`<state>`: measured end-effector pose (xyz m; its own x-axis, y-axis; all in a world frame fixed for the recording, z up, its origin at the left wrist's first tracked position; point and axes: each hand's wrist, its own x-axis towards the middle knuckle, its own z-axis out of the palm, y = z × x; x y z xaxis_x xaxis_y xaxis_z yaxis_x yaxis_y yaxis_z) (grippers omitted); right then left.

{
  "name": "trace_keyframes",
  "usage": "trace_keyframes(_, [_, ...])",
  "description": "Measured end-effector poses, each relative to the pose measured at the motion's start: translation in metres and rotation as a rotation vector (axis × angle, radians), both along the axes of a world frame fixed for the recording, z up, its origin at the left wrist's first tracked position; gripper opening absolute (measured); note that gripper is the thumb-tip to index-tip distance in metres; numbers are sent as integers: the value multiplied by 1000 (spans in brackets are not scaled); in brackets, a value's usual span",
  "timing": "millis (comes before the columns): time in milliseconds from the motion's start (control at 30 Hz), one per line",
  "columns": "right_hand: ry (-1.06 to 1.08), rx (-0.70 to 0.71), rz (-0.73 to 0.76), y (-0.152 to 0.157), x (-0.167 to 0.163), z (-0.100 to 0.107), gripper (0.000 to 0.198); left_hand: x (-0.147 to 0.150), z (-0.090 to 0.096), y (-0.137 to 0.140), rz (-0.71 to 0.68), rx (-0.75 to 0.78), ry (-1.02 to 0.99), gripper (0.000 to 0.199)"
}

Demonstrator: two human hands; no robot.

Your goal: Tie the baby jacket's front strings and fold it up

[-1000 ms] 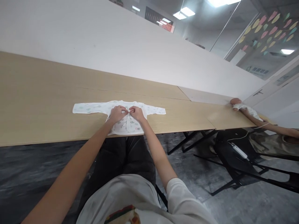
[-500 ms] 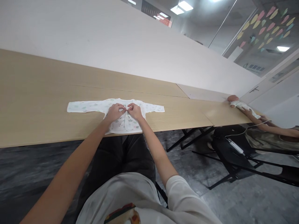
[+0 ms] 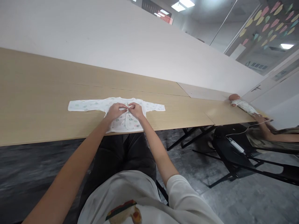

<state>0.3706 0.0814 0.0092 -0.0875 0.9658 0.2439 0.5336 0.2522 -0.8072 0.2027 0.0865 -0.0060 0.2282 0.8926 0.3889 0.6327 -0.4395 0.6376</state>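
A small white baby shirt (image 3: 120,123) with a sparse coloured print lies flat on the table, sleeves spread to both sides and its hem near the front edge. At the upper middle of its front opening, my left hand (image 3: 116,111) pinches the cloth between thumb and fingers. My right hand (image 3: 136,110) pinches the front edge right beside it, the fingertips of both hands nearly meeting. Whether a snap or button sits between the fingertips is too small to tell.
The wooden table (image 3: 42,124) runs along a white wall (image 3: 93,37). At the far right, another person's hand (image 3: 258,118) touches a doll (image 3: 244,105) in printed clothes. A black folding chair (image 3: 230,155) with a white power strip (image 3: 237,145) on it stands below.
My hands stay at the shirt's front opening with only slight finger movement. The other person's hands and arms have shifted a little at the doll's lower end.
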Motion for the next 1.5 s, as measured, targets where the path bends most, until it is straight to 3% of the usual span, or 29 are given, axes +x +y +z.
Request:
trace_keyframes(233, [-15, -36, -133, 1, 3, 7, 35, 1, -1, -3, 28, 18, 22, 23])
trace_keyframes(400, [-31, -21, -148, -2, 6, 10, 34, -1, 3, -2, 23, -17, 57, 26])
trace_keyframes(667, [-410, -25, 133, -59, 5, 21, 14, -15, 22, -32, -215, -32, 304, 34])
trace_keyframes(900, [-475, -110, 58, -58, -5, 28, 15, -8, 22, -41, -134, -115, 279, 35])
trace_keyframes(1133, [-410, -169, 77, -60, 1, 36, 18, -4, 17, -38, -59, -97, 282, 26])
trace_keyframes(1333, [-442, -145, 51, -62, -4, 39, 21, 3, 18, -36, 4, -57, 307, 23])
trace_keyframes(1500, [-326, -94, -4, -64, -8, 39, 26, 5, 20, -37, -21, -46, 228, 31])
